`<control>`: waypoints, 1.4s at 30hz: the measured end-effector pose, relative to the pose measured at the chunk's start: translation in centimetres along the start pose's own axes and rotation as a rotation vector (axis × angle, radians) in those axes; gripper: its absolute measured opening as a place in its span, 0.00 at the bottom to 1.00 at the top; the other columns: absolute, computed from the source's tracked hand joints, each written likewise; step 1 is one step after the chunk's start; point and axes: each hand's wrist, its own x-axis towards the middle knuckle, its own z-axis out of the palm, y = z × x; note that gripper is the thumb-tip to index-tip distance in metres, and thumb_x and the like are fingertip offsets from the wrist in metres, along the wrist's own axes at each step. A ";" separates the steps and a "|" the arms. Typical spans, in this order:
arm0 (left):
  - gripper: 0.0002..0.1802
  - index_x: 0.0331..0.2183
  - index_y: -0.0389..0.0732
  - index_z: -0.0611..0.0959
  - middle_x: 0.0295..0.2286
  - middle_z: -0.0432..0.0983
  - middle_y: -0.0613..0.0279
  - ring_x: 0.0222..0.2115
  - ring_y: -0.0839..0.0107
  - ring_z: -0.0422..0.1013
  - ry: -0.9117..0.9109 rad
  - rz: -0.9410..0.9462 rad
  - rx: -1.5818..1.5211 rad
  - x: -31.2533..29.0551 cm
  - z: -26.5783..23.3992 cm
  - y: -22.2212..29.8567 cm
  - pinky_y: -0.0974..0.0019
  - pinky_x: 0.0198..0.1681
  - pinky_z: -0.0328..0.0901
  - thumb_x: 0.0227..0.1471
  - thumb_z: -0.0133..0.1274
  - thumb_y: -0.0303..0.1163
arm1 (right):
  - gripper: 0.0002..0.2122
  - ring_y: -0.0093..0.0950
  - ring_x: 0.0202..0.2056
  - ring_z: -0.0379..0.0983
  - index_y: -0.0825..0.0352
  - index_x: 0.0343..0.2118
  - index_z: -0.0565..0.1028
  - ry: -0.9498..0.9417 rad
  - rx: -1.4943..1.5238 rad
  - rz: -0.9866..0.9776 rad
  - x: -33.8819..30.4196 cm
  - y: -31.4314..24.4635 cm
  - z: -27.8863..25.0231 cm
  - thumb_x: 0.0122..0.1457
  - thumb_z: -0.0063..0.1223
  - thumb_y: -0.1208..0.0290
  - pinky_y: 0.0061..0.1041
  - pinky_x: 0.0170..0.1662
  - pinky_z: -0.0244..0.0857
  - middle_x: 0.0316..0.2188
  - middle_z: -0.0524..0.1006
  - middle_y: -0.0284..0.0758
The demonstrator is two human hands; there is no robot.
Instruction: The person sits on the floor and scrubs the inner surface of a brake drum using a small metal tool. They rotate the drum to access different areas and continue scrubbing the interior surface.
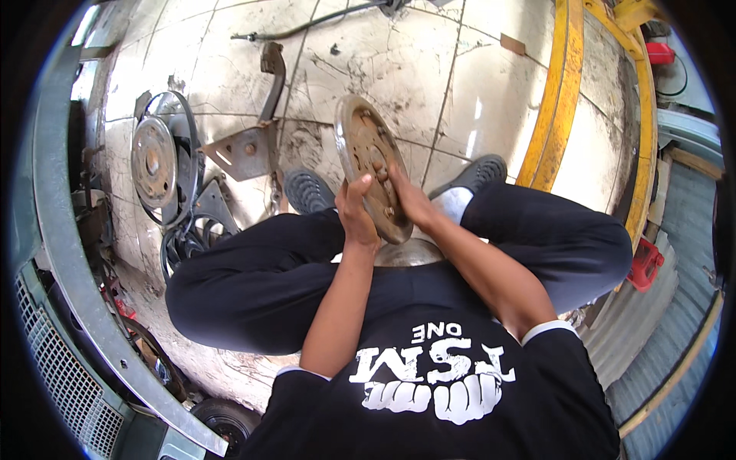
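Between my bent legs I hold up a worn round metal disc, tilted nearly on edge, with a shiny rim and brown rusty recesses around a raised centre. My left hand is closed at its left lower edge, the thumb upward along it. At the other side my right hand grips it, with the fingertips near the centre; part of those fingers is hidden. Just beneath the disc, a rounded silver metal piece rests between my thighs.
On the tiled floor to the left lie another round metal disc, black belts or hoses and a metal bracket with a pedal arm. A long dark rod lies ahead. A yellow steel frame and a red container stand right.
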 end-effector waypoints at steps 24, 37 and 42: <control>0.27 0.49 0.35 0.79 0.39 0.80 0.57 0.39 0.63 0.76 0.011 -0.142 -0.191 0.7 -0.7 2.4 0.58 0.47 0.71 0.54 0.53 0.45 | 0.46 0.47 0.74 0.44 0.72 0.73 0.48 0.042 -0.192 0.015 0.4 -0.9 -0.1 0.67 0.27 0.31 0.33 0.74 0.38 0.73 0.49 0.53; 0.32 0.56 0.38 0.75 0.42 0.80 0.51 0.38 0.61 0.77 0.022 -0.138 -0.212 0.7 -1.7 2.2 0.56 0.43 0.75 0.53 0.52 0.45 | 0.44 0.51 0.71 0.51 0.76 0.72 0.47 -0.031 -0.254 -0.027 -3.0 -1.1 1.3 0.70 0.29 0.36 0.37 0.72 0.45 0.71 0.53 0.58; 0.32 0.56 0.38 0.75 0.42 0.80 0.51 0.40 0.61 0.77 0.019 -0.177 -0.136 0.4 -1.2 2.5 0.56 0.44 0.74 0.53 0.52 0.45 | 0.45 0.49 0.73 0.47 0.73 0.72 0.46 -0.076 -0.296 0.025 -1.1 -0.6 0.9 0.68 0.30 0.34 0.38 0.73 0.43 0.71 0.51 0.59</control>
